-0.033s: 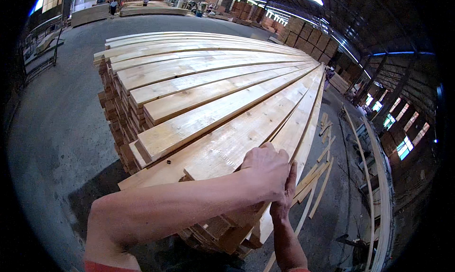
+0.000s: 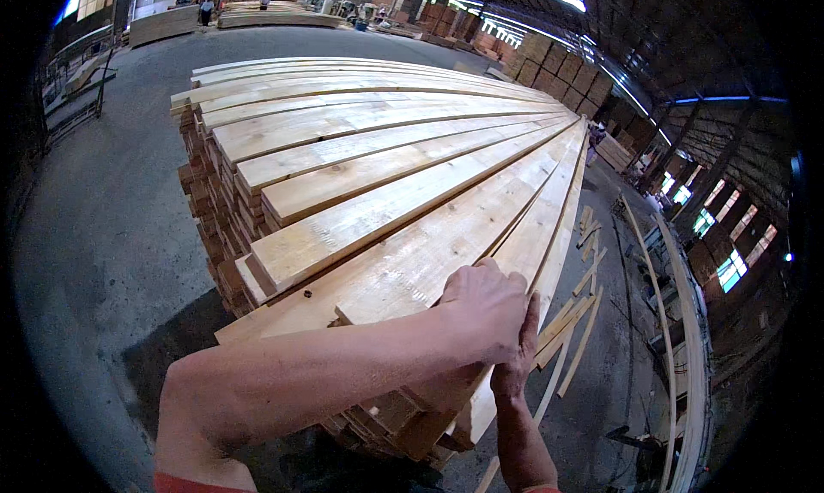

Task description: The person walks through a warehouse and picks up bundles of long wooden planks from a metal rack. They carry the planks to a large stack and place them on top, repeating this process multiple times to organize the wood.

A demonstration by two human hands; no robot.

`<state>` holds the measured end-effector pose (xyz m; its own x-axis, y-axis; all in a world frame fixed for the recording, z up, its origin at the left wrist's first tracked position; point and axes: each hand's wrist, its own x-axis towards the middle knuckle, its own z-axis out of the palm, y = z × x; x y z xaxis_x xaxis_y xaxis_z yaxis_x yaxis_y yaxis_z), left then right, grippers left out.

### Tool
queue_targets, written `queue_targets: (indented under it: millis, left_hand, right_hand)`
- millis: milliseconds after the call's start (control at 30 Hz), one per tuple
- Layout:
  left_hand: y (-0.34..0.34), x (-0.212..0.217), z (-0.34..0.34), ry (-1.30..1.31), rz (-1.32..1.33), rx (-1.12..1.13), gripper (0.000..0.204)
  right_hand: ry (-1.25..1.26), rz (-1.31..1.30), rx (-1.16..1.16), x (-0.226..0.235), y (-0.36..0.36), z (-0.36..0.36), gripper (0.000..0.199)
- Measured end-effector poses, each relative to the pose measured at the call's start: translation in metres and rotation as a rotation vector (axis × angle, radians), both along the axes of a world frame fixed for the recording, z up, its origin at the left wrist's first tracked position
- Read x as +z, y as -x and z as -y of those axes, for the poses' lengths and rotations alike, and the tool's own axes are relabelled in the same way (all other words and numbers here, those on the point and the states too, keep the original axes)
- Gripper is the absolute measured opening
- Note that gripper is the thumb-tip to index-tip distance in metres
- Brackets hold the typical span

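Note:
Long pale wooden boards [image 2: 343, 240] lie side by side on top of a tall stack, running away from me. My left forearm crosses the near end of the stack from the left. My left hand [image 2: 485, 308] is closed, its fingers curled over a wooden board [image 2: 519, 248] near the right side. Just under it, my right hand [image 2: 515, 364] comes up from below and grips the same board's right edge, one digit pointing forward along the side. The left hand covers part of the right, and the fingertips of both are hidden.
Thin wooden strips [image 2: 562, 330] lie scattered on the floor right of the stack. Farther right run long narrow boards [image 2: 687, 338]. A metal rack [image 2: 81, 98] stands at far left. Lumber piles [image 2: 562, 68] and a distant person [image 2: 206, 11] are at the back.

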<state>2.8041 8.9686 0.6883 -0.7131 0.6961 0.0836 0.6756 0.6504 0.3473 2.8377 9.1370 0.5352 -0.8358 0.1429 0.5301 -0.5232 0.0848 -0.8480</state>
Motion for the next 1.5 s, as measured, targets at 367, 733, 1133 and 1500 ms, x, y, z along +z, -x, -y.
queue_targets:
  millis: [367,733,1133,1500]
  left_hand:
    - [0.058,0.102,0.073,0.112,0.066,0.163,0.050]
    - [0.093,0.019,0.114,0.171,0.002,0.223,0.070]
    - [0.080,0.012,0.103,0.190,-0.128,0.242,0.070]
    - [0.048,-0.004,0.085,0.379,-0.351,0.093,0.040]
  right_hand:
    - [-0.120,0.294,-0.107,0.039,-0.005,0.023,0.089]
    - [-0.463,0.187,-0.243,0.045,-0.005,0.000,0.087]
    - [-1.250,-0.177,0.417,0.124,0.117,0.052,0.040]
    - [-1.122,-0.029,0.434,0.132,0.076,0.018,0.056]
